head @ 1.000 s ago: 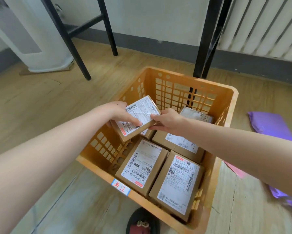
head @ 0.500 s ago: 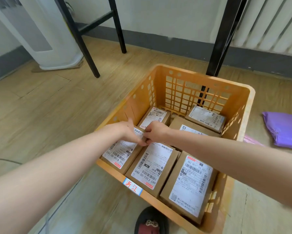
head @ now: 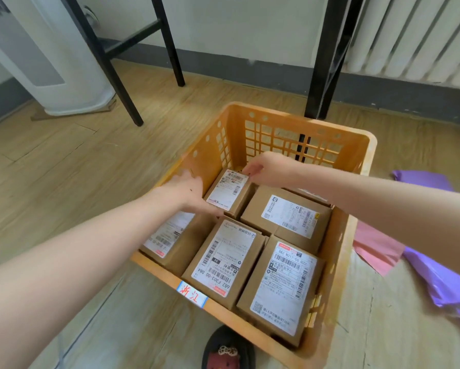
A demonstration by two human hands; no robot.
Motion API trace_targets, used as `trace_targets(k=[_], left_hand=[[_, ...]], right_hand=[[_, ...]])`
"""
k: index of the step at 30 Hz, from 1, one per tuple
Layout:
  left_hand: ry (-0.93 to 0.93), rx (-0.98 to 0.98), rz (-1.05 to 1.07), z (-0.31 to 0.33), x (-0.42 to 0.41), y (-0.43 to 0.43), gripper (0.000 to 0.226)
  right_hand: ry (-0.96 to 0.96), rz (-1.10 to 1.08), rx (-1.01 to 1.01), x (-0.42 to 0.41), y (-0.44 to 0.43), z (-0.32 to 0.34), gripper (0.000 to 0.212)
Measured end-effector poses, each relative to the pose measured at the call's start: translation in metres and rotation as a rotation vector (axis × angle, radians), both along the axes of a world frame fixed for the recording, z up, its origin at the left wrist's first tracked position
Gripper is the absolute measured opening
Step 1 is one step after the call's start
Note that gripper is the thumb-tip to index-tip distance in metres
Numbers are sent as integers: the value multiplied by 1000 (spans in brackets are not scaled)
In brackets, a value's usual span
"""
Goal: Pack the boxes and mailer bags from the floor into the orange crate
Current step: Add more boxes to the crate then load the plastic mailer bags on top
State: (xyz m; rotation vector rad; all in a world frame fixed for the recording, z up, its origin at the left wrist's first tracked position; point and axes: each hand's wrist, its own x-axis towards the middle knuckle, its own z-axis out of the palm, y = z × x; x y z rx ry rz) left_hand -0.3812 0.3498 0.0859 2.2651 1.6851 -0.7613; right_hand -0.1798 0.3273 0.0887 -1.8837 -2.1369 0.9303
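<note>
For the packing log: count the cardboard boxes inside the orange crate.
5: near-left box, near-middle box, near-right box in the front row; small box behind, by the left hand; larger box beside it. Another may hide under the right forearm.

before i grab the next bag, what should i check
1. Small box lying flat in orange crate: ok.
2. Left hand empty: ok, fingers straight beside the small box.
3. Right hand clear of it: cannot tell, fingers at its far corner.
4. Floor cleared: not ok, purple mailer bag and pink mailer bag lie right of the crate.
5. Room at back right: cannot tell, arm hides it.
</note>
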Motion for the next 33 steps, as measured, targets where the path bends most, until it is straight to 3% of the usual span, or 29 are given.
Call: trace_targets(k=[5, 9, 20, 24, 33], left_hand=[[-259, 195, -212, 15, 44, 8, 34], [-366, 286, -305, 19, 89, -2, 14], [-729, 346, -456, 33, 220, -51, 14], [-783, 304, -558, 32, 272, -79, 12], [-792, 183, -653, -13, 383, -144, 11]], right_hand=[[28, -51, 54, 38, -13, 15, 34], [33, -99, 127, 62, -27, 22, 31], [86, -302, 290, 168, -96, 31, 26], [46, -360, 333, 210, -135, 31, 26], [-128, -510, 153, 317, -229, -8, 30]])
